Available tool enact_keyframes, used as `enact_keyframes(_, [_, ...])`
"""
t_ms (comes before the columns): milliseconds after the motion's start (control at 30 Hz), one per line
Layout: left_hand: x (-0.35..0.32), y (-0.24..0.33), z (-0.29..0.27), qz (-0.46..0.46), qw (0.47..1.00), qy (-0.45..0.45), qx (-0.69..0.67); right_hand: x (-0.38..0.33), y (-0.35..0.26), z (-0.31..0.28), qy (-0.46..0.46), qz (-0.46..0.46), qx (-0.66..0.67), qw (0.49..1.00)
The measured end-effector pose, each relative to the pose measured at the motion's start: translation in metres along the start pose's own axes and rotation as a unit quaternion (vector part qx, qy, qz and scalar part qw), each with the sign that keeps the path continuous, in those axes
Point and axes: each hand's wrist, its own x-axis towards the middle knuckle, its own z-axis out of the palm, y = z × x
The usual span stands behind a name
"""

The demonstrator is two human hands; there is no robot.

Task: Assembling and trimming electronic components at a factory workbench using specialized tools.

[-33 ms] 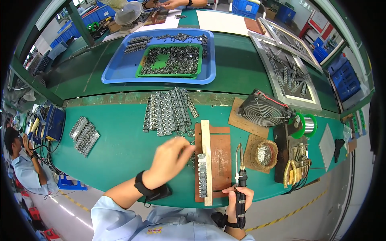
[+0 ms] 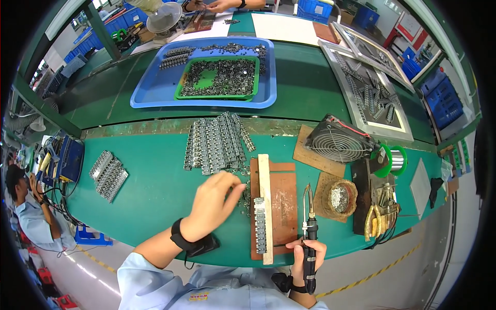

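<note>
blue tray (image 2: 150, 93) holds a green tray (image 2: 217, 96) of small grey parts | left hand (image 2: 214, 204) – fingers narrow, tips on the loose grey parts (image 2: 243, 199) just left of the wooden jig (image 2: 274, 206) on the desk (image 2: 150, 191) | right hand (image 2: 306, 256) – fingers wrapped around soldering iron (image 2: 309, 227), long axis near-far, tip pointing away

"Where is the person's left hand (image 2: 213, 202)?"
"Stretched forward from a light-blue sleeve, palm down, fingers bunched and pointing right, a black band on the wrist."
"And the right hand (image 2: 307, 256)?"
"Low, close to the body, fingers curled tight in a fist-like grip, thumb side up, a black band at the wrist."
</note>
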Motion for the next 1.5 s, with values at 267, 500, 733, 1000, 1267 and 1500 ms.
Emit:
enact_keyframes(267, [-0.005,-0.004,-0.014,-0.005,0.994,-0.069,0.09,0.004,0.0,0.001,0.012,-0.01,0.008,1.0])
enact_keyframes(500, [-0.01,-0.011,-0.019,0.031,0.989,-0.125,0.067,0.002,0.0,0.003,0.017,-0.003,0.002,1.0])
enact_keyframes(733, [-0.01,-0.003,-0.019,-0.04,0.988,-0.15,-0.024,0.001,0.0,0.002,0.018,0.01,-0.002,1.0])
enact_keyframes(1000, [-0.01,-0.004,-0.006,-0.256,0.863,-0.187,-0.393,0.001,-0.002,0.003,0.013,0.032,-0.006,0.999])
enact_keyframes(1267, [-0.004,-0.008,-0.001,-0.263,0.828,-0.195,-0.456,-0.002,0.008,-0.003,-0.005,0.004,-0.016,1.0])
enact_keyframes(1500, [0.001,-0.006,-0.004,-0.278,0.827,-0.22,-0.435,0.002,0.004,-0.003,-0.004,0.021,0.036,0.999])
